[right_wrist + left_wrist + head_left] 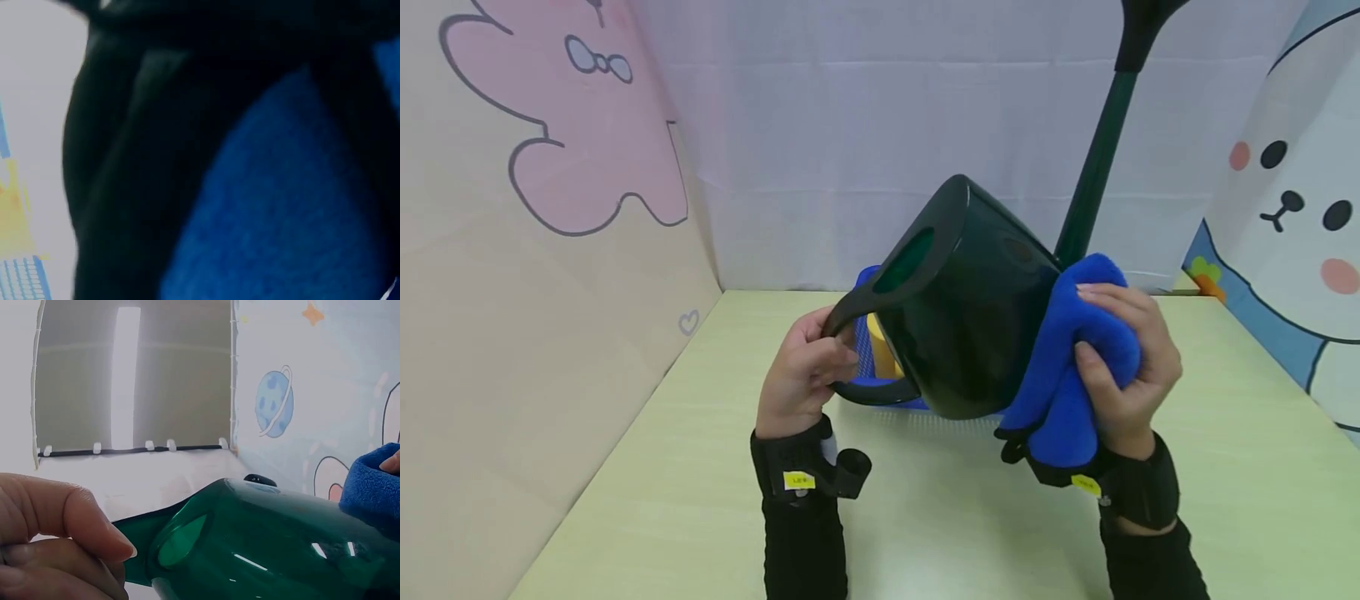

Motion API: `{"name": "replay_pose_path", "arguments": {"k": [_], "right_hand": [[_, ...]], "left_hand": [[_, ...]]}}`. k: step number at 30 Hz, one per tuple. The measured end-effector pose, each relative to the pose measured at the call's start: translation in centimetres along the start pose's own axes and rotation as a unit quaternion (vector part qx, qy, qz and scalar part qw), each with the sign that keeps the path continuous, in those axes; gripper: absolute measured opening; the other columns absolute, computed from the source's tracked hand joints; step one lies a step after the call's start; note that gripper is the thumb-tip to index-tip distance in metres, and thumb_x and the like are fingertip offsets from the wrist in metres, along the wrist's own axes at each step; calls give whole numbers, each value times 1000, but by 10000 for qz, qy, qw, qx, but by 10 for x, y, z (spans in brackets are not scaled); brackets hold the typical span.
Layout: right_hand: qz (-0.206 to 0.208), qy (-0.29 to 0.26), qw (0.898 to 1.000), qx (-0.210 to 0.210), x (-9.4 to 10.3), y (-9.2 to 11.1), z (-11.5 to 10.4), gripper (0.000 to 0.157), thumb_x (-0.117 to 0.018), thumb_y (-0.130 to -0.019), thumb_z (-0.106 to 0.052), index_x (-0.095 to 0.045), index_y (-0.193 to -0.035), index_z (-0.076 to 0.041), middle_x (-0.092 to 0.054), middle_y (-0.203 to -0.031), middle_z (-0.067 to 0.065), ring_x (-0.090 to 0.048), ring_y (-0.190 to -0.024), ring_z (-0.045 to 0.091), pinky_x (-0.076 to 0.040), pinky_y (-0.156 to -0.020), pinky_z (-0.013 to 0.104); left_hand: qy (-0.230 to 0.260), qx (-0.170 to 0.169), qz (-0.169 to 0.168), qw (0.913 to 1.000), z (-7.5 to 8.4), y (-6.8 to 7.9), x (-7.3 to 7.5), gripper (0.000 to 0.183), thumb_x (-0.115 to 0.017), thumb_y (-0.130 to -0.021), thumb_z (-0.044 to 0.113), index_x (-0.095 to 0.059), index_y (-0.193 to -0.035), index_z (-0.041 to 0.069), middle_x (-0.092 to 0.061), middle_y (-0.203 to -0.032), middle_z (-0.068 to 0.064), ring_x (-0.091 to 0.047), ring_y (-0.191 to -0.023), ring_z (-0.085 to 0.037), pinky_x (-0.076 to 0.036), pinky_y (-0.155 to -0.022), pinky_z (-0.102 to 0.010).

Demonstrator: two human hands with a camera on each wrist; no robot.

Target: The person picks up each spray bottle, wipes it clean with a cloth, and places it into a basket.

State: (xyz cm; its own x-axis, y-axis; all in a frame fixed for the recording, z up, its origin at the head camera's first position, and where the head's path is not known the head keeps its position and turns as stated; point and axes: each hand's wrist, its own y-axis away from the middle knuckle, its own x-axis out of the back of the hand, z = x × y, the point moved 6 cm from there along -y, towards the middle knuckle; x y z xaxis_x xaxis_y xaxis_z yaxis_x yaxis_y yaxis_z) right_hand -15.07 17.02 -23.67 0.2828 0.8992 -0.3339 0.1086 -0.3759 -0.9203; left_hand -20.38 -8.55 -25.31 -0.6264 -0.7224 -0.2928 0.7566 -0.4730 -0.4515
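A dark green watering can [985,308] is held up tilted above the table, its long spout rising to the upper right. My left hand [808,371] grips the can's looped handle, fingers curled round it. In my right hand [1131,362] is a bunched blue cloth [1067,367] with dark edging, pressed against the can's base end near the foot of the spout. The left wrist view shows the can's glossy green body [281,544] and a corner of the cloth [369,487]. Blue cloth [281,200] fills much of the right wrist view.
Behind the can, partly hidden, a blue basket [865,367] stands on the pale table [700,467] with a yellow thing [883,346] in it. A white curtain [880,150] closes off the back, and printed cartoon panels stand at both sides.
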Motion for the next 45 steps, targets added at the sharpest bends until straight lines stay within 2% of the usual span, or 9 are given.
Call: {"name": "replay_pose_path", "arguments": {"k": [6, 12, 16, 18, 22, 27, 33, 38, 45], "right_hand": [[-619, 1110, 9801, 1524, -28, 15, -26, 41, -60, -74, -39, -64, -81, 1, -67, -88, 11, -58, -87, 27, -44, -87, 32], [-1802, 1945, 9172, 2975, -63, 51, -41, 36, -57, -75, -39, -68, -84, -6, -68, -83, 10, -58, -87, 31, -45, -83, 42], [-2713, 2352, 8743, 3267, -78, 70, -43, 39, -55, -75, -43, -69, -93, -10, -69, -91, 5, -58, -96, 27, -45, -80, 42], [-2937, 2399, 8660, 3258, -81, 74, -42, 40, -55, -75, -44, -69, -95, -12, -69, -94, 4, -57, -99, 26, -45, -81, 41], [-2809, 2176, 8818, 3101, -77, 69, -41, 40, -56, -74, -44, -68, -94, -11, -69, -92, 5, -57, -97, 27, -45, -80, 43], [-1949, 1575, 9335, 2565, -60, 48, -35, 36, -57, -76, -38, -66, -85, -4, -68, -84, 12, -57, -90, 30, -44, -85, 40], [-889, 569, 9893, 1009, -29, 19, -21, 36, -61, -76, -32, -62, -82, 4, -68, -91, 9, -58, -91, 24, -43, -89, 33], [-312, -103, 9991, -259, -7, 6, -2, 30, -59, -74, -18, -61, -86, 10, -67, -95, 6, -57, -91, 23, -43, -85, 29], [-177, -1138, 9820, -1496, 12, -1, 22, 26, -49, -74, -3, -61, -95, 8, -67, -97, 8, -55, -94, 25, -42, -83, 28]], "left_hand": [[-86, -15, 190, 9998, -3, -3, -4, 20, -39, -74, -5, -48, -69, 12, -29, -51, 4, -24, -38, -11, -10, -40, -27], [-25, 238, 436, 9988, -10, -8, -8, 12, -45, -76, -2, -48, -72, 9, -33, -51, 6, -27, -38, -9, -15, -39, -22], [-25, 353, 436, 9984, -11, -8, -12, 11, -45, -75, -3, -47, -75, 8, -35, -53, 6, -29, -38, -7, -21, -39, -18], [-50, 365, 399, 9985, -11, -8, -13, 13, -43, -75, -4, -47, -77, 8, -35, -53, 6, -29, -39, -8, -22, -39, -17], [-103, 382, 364, 9986, -10, -8, -13, 15, -42, -75, -5, -47, -77, 8, -35, -53, 5, -29, -39, -9, -21, -40, -19], [-97, 386, 309, 9987, -10, -8, -11, 16, -41, -75, -5, -48, -74, 9, -34, -52, 5, -27, -39, -10, -16, -41, -24], [-240, 415, 100, 9988, -10, -7, -9, 15, -41, -75, -4, -47, -71, 9, -32, -50, 4, -25, -40, -13, -15, -42, -27], [-368, 457, -39, 9983, -9, -6, -9, 13, -43, -75, -4, -47, -73, 8, -33, -52, 3, -26, -41, -12, -16, -43, -27], [-507, 423, -157, 9977, -7, -2, -8, 13, -44, -75, -3, -50, -78, 8, -33, -54, 2, -27, -42, -13, -17, -42, -26]]}}
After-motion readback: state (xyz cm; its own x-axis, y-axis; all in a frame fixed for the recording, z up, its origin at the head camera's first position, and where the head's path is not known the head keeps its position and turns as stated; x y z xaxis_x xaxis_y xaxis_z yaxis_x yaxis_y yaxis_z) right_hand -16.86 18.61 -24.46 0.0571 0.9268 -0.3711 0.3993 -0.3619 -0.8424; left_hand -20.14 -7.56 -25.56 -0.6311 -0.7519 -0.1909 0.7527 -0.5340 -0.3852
